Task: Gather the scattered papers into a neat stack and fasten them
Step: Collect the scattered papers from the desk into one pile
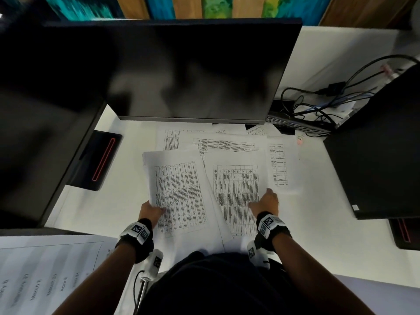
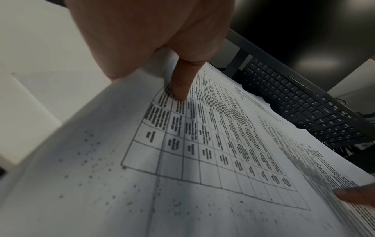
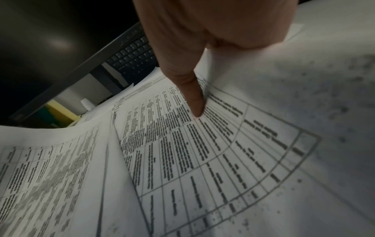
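Observation:
Several white sheets printed with tables lie spread on the white desk (image 1: 109,201) in front of the middle monitor. My left hand (image 1: 151,211) pinches the left edge of a small sheaf of papers (image 1: 179,196), its thumb (image 2: 180,83) lying on top of the printed table (image 2: 202,144). My right hand (image 1: 264,201) pinches the right edge of a neighbouring sheet (image 1: 236,196), thumb (image 3: 192,96) on its print (image 3: 202,152). The two bundles overlap in the middle. More loose sheets (image 1: 227,144) and one off to the right (image 1: 279,164) lie farther back. A small pink object (image 1: 300,139) sits by the keyboard.
A dark monitor (image 1: 181,71) stands right behind the papers, with a black keyboard (image 1: 293,126) partly under it. Another screen (image 1: 34,133) is at the left and a black computer case (image 1: 375,155) at the right. Tangled cables (image 1: 318,98) lie at the back right. A large printed sheet (image 1: 45,269) lies near left.

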A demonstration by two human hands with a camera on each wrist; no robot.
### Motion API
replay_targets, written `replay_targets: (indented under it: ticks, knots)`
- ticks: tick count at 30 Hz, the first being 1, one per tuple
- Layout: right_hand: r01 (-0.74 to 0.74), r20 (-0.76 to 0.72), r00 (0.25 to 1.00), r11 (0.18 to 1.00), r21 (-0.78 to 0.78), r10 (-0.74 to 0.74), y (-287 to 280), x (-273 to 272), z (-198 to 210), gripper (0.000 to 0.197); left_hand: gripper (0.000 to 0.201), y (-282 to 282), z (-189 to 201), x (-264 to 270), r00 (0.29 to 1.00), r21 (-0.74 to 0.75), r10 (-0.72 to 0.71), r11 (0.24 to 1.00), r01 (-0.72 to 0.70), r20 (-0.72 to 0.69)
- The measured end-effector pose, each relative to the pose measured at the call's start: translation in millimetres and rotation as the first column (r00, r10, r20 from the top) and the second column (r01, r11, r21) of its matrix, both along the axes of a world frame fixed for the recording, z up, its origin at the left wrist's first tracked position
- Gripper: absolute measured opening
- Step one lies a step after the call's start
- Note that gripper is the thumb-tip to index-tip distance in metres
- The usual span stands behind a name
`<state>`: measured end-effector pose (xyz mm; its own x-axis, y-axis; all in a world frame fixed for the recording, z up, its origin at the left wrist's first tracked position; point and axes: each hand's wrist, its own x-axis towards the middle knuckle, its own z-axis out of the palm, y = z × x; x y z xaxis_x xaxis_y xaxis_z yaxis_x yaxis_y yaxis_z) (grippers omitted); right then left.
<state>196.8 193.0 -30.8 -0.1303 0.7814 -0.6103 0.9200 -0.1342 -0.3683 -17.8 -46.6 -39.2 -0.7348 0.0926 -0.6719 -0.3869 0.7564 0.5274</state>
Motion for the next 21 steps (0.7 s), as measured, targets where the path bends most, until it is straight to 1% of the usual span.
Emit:
replay_targets:
  ticks: [2,3,5,9,11,12,13,14,15,16,17,18,19,20,21]
  knots:
    - [0.003,0.078,0.997,0.996,0.084,-0.01,-4,-2,5,0.093,0.023,1,2,2,1.0,0.013,0.005,1.0,-0.004,-0.004]
    - [0.023,0.075,0.997,0.995,0.097,-0.03,-5,-3,8,0.097,0.025,1,1,2,1.0,0.011,-0.002,1.0,0.003,-0.009]
    - [0.043,-0.009,0.999,0.997,0.068,-0.042,-5,-5,9,0.098,0.029,1,0,2,1.0,-0.009,-0.011,1.0,0.01,-0.019]
    - [0.068,-0.112,0.991,0.998,-0.002,-0.068,-2,-9,14,0.077,0.034,1,-2,1,0.999,-0.041,-0.013,0.999,0.011,-0.046]
    - [0.036,-0.14,0.989,0.996,-0.083,-0.047,-4,-11,19,0.067,0.034,1,-3,2,0.999,-0.042,-0.013,0.999,0.012,-0.041]
    - [-0.009,-0.157,0.988,0.993,-0.116,-0.009,-4,-13,23,0.063,0.032,1,-3,2,0.999,-0.035,-0.013,0.999,0.011,-0.031]
    - [-0.066,-0.187,0.981,0.991,-0.118,0.043,-4,-15,26,0.056,0.026,1,0,2,0.999,-0.024,-0.016,1.0,0.015,-0.032]
    - [-0.121,-0.229,0.968,0.989,-0.089,0.098,-2,-17,29,0.048,0.019,0,4,2,1.0,-0.015,-0.008,1.0,0.008,-0.018]
    - [-0.186,-0.251,0.952,0.982,-0.018,0.175,4,-18,35,0.04,0.016,-2,6,1,1.0,-0.003,-0.009,1.0,0.009,-0.02]
    - [-0.268,-0.237,0.931,0.96,0.076,0.279,12,-20,42,0.036,0.018,-8,8,-2,1.0,-0.004,0.011,1.0,-0.011,-0.029]
    - [-0.363,-0.186,0.901,0.916,0.17,0.392,23,-23,50,0.036,0.025,-16,9,-6,0.998,-0.014,0.036,0.999,-0.037,-0.048]
    - [-0.455,-0.132,0.862,0.86,0.23,0.49,36,-26,60,0.036,0.03,-24,11,-10,0.995,-0.027,0.071,0.997,-0.073,-0.068]
    - [-0.535,-0.09,0.817,0.808,0.245,0.569,51,-28,71,0.037,0.034,-35,11,-13,0.99,-0.037,0.1,0.994,-0.104,-0.099]
    - [-0.613,-0.061,0.768,0.76,0.218,0.637,66,-31,81,0.038,0.036,-46,12,-16,0.983,-0.054,0.137,0.988,-0.144,-0.12]
    - [-0.691,-0.033,0.711,0.707,0.151,0.702,78,-33,91,0.038,0.036,-58,14,-17,0.975,-0.068,0.174,0.98,-0.184,-0.139]
